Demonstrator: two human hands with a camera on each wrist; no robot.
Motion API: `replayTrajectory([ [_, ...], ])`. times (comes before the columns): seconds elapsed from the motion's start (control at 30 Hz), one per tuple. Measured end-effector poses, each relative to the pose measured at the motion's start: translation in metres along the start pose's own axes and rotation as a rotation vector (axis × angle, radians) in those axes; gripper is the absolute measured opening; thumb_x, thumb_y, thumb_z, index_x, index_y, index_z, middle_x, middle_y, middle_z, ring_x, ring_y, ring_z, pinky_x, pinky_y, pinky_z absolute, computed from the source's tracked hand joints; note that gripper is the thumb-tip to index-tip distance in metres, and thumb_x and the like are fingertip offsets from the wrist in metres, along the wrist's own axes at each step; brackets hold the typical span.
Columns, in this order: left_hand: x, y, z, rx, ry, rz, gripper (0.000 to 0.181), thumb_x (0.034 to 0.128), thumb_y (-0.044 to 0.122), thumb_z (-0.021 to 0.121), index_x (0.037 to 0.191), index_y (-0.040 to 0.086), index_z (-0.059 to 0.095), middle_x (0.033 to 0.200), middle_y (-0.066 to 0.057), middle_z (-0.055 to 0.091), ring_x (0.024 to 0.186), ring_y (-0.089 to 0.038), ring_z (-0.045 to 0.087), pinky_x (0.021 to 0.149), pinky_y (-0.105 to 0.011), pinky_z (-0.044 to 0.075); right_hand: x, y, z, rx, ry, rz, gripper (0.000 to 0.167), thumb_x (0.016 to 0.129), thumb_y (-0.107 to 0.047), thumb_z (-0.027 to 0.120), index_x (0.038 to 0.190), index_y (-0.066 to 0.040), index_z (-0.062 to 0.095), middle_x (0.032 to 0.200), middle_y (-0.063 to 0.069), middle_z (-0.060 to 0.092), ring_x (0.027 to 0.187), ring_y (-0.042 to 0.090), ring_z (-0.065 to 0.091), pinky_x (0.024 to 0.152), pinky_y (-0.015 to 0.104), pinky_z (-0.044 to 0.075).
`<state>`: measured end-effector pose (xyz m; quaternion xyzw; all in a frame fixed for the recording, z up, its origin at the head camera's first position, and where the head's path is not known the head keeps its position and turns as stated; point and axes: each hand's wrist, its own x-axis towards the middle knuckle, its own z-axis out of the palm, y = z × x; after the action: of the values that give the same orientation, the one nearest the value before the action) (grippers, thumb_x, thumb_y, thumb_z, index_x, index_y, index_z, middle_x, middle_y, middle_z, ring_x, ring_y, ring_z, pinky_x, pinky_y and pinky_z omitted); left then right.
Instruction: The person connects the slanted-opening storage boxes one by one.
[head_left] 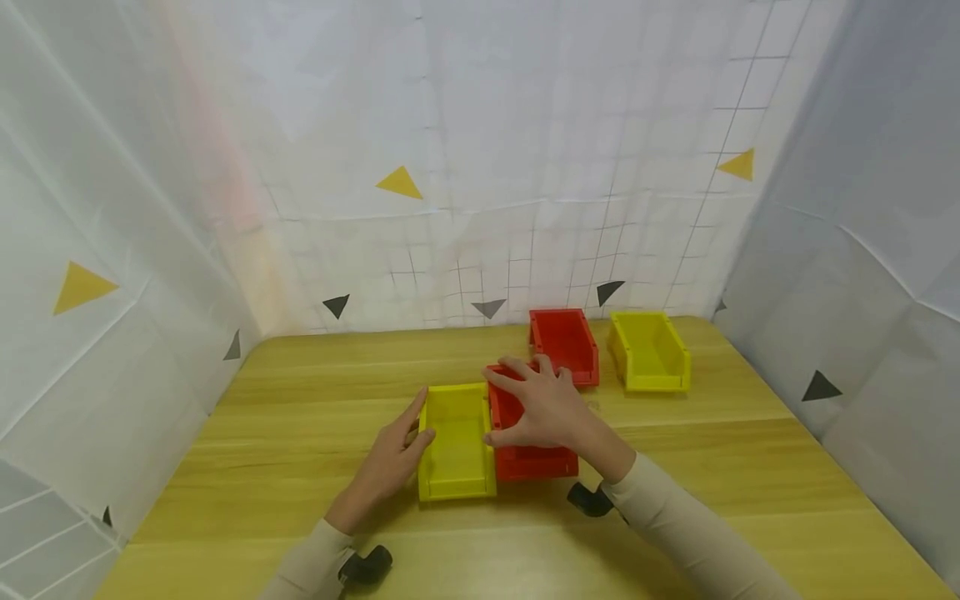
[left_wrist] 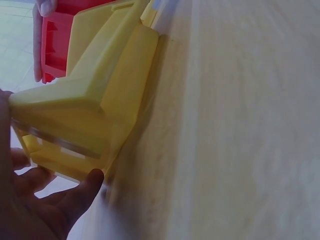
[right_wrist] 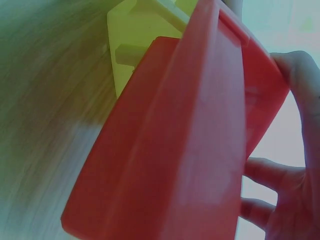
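A yellow storage bin stands on the table, its open top facing up. My left hand grips its left wall, thumb over the rim and fingers on the outside; the left wrist view shows fingertips against the yellow plastic. Right beside it is a red storage bin, partly covered by my right hand, which holds it from above with spread, bent fingers. In the right wrist view the red bin looks tilted, with fingers at its far edge. Whether its base touches the table cannot be seen.
Behind my right hand stands a second red bin, with another yellow bin to its right. The wooden table ends at white sheeting at the back and both sides.
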<state>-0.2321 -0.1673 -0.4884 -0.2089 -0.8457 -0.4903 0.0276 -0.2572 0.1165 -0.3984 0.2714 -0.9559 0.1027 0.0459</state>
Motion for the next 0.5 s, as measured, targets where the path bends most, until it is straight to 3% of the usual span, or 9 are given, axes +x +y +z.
replayTrajectory([
  [0.5,-0.0001,0.0030,-0.0008,0.005,-0.003,-0.007,0.068,0.1104,0.017,0.053,0.168,0.026,0.017,0.169,-0.003,0.020,0.142,-0.044,0.041,0.109,-0.055,0.041,-0.0004,-0.0002,0.0019,-0.006,-0.020,0.009,0.098,0.076,-0.074,0.074,0.160,-0.033,0.045,0.162,0.007,0.039,0.141,0.047,0.031,0.102,0.076,0.034],
])
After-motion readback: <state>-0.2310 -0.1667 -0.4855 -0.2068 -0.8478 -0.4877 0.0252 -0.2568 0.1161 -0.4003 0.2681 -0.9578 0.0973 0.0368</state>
